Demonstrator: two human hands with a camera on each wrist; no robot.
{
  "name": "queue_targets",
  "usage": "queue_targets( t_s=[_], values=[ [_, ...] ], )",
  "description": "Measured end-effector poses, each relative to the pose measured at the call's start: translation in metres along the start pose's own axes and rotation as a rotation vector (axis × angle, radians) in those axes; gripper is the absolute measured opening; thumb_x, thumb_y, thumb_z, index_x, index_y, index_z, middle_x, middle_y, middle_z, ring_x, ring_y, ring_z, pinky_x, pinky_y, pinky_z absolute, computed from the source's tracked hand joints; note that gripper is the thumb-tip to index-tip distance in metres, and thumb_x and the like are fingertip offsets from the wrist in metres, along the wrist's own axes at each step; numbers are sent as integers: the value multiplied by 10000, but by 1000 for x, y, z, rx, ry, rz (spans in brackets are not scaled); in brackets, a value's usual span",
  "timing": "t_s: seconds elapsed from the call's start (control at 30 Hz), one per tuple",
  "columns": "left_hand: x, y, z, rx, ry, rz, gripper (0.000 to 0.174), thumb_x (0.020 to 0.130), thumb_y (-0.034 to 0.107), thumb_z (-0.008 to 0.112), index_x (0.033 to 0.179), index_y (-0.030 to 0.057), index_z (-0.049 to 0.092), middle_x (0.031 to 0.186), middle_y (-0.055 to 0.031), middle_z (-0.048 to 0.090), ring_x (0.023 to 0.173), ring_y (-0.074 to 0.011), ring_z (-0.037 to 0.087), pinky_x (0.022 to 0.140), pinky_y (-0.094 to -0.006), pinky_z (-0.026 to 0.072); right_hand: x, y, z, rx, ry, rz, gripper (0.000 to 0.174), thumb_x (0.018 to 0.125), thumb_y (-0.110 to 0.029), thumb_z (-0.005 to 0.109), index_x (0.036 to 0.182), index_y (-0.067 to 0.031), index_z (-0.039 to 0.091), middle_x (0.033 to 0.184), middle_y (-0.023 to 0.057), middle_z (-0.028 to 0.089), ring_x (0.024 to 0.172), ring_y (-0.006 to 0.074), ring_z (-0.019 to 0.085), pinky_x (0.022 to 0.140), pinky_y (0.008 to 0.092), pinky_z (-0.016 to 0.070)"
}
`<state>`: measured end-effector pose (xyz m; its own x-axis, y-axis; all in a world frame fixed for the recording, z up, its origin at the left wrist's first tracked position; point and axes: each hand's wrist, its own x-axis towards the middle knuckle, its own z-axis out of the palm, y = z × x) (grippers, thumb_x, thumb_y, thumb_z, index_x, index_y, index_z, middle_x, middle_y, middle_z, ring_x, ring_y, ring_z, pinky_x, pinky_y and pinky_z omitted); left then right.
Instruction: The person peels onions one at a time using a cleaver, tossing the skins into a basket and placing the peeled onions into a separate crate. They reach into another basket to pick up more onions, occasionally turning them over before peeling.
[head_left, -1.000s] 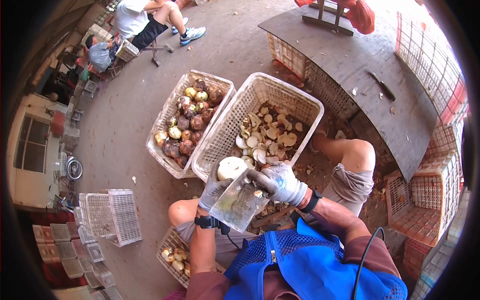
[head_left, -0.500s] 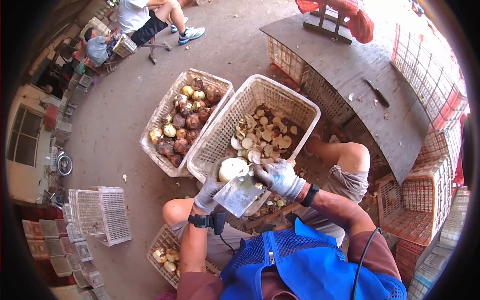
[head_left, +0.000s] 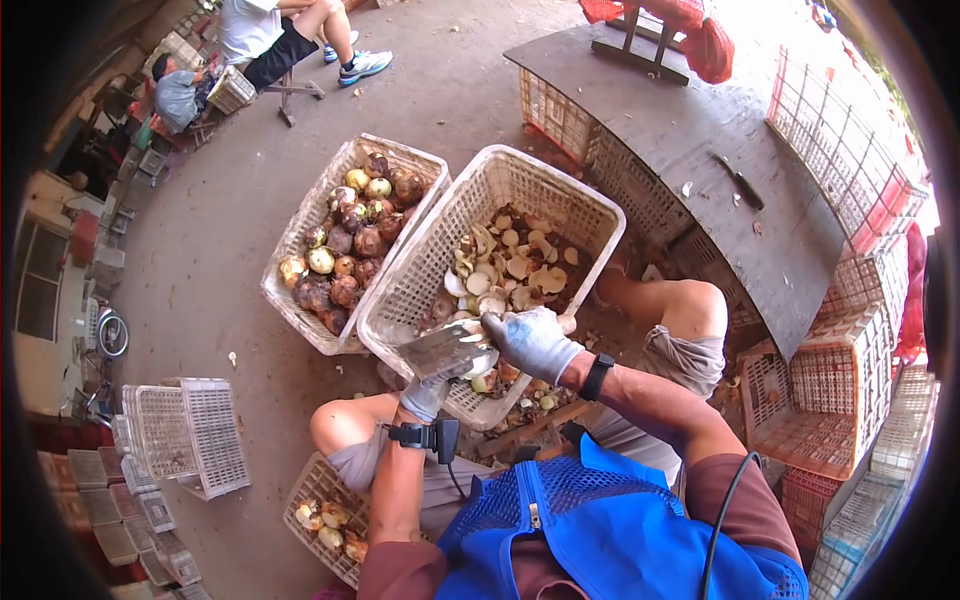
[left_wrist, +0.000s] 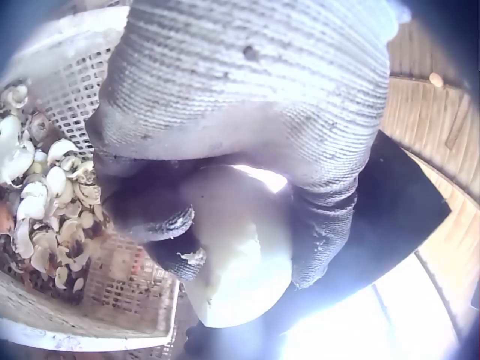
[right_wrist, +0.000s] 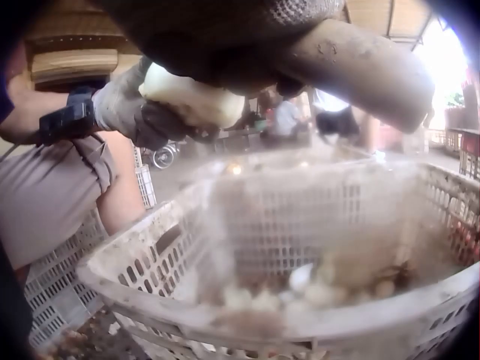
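Note:
My gloved left hand point(head_left: 428, 390) grips a peeled white root vegetable point(left_wrist: 244, 262), fingers curled on one side and thumb on the other. In the right wrist view this smooth, pale vegetable point(right_wrist: 191, 97) sits in the left hand. My gloved right hand point(head_left: 535, 345) holds a cleaver by its thick round handle point(right_wrist: 367, 75). The broad grey cleaver blade point(head_left: 440, 350) lies across the vegetable in the head view and hides most of it. Both hands are over the near end of a large white plastic crate point(head_left: 375, 320) holding pale slices and peelings point(head_left: 515, 265).
To the left, a second crate point(head_left: 285, 315) holds unpeeled brown and yellowish roots point(head_left: 345, 240). A smaller crate by my left knee point(head_left: 330, 425) contains peeled pieces point(head_left: 325, 520). On the right, a dark board point(head_left: 700, 170) carries a knife point(head_left: 742, 183). Two people sit at the far left.
The cleaver blade has swung up and left from below the vegetable to across it, and now shows more edge-on. The left hand still grips the vegetable. The head view has shifted slightly.

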<state>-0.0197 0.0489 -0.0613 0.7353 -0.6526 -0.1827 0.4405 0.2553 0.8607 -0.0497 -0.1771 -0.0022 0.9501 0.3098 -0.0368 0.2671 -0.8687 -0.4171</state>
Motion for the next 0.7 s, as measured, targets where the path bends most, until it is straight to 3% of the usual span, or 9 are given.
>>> queue_targets(
  t_s=[0.13, 0.2, 0.27, 0.3, 0.43, 0.47, 0.57, 0.6, 0.7],
  values=[
    [-1, 13, 10, 59, -29, 84, 511, 892, 171, 644, 1326, -1, 436, 1250, -160, 584, 1156, -251, 580, 997, -364, 495, 7, 7, 16, -20, 139, -113, 238, 813, -144, 589, 1030, -71, 522, 697, 126, 636, 661, 347, 661, 532, 479, 491],
    [1, 14, -3, 764, -94, 231, 625, 792, 172, 740, 1316, -2, 446, 1226, -142, 596, 1168, -240, 566, 996, -360, 491, 13, 7, 8, -127, 127, -124, 256, 811, -145, 612, 1042, -77, 523, 737, 141, 663, 695, 352, 672, 587, 498, 499],
    [1, 7, -2, 523, -26, 125, 755, 706, 174, 785, 1347, 13, 420, 1256, -122, 563, 1186, -236, 540, 1002, -365, 475, 19, 12, 4, 60, 15, 36, 222, 833, -134, 571, 1043, -63, 545, 730, 174, 649, 729, 333, 676, 623, 478, 512],
    [4, 5, 9, -69, 72, -44, 829, 669, 175, 782, 1384, 29, 389, 1297, -110, 524, 1198, -237, 521, 1008, -373, 462, 21, 13, 3, 151, -41, 116, 211, 844, -128, 551, 1043, -56, 556, 727, 190, 642, 747, 324, 678, 641, 468, 519],
    [-1, -7, 4, -211, 119, 23, 823, 703, 134, 720, 1435, 107, 344, 1336, -89, 481, 1203, -241, 505, 1007, -374, 463, 28, 33, 16, 617, 172, 429, 318, 845, -140, 574, 1142, -25, 559, 820, 218, 670, 732, 330, 687, 636, 421, 525],
    [-1, -6, 4, -229, 144, 41, 824, 705, 126, 715, 1438, 116, 339, 1338, -87, 477, 1204, -239, 504, 1005, -373, 464, 27, 30, 18, 764, 270, 454, 305, 844, -147, 587, 1122, -25, 560, 741, 153, 657, 616, 261, 665, 554, 381, 513],
    [-1, 0, 8, -257, 240, 101, 832, 710, 95, 698, 1450, 135, 320, 1346, -81, 463, 1203, -231, 502, 1002, -371, 467, 10, 19, 18, 1301, 145, 654, 275, 824, -125, 633, 1082, -37, 600, 713, 62, 626, 560, 164, 601, 518, 312, 485],
    [-1, -2, 4, -315, 252, 118, 838, 707, 76, 693, 1452, 135, 313, 1349, -89, 455, 1200, -227, 500, 1001, -372, 466, 4, 12, 24, 1414, 157, 668, 184, 839, -145, 641, 988, -42, 603, 644, -6, 538, 465, 99, 478, 424, 268, 402],
    [3, 3, 7, -204, 257, 146, 854, 681, 18, 677, 1448, 158, 328, 1339, -93, 464, 1221, -248, 487, 1015, -386, 454, -16, -7, 27, 1878, 79, 760, 125, 885, -181, 632, 866, -66, 589, 586, -27, 458, 448, 90, 409, 406, 258, 352]
  ],
)
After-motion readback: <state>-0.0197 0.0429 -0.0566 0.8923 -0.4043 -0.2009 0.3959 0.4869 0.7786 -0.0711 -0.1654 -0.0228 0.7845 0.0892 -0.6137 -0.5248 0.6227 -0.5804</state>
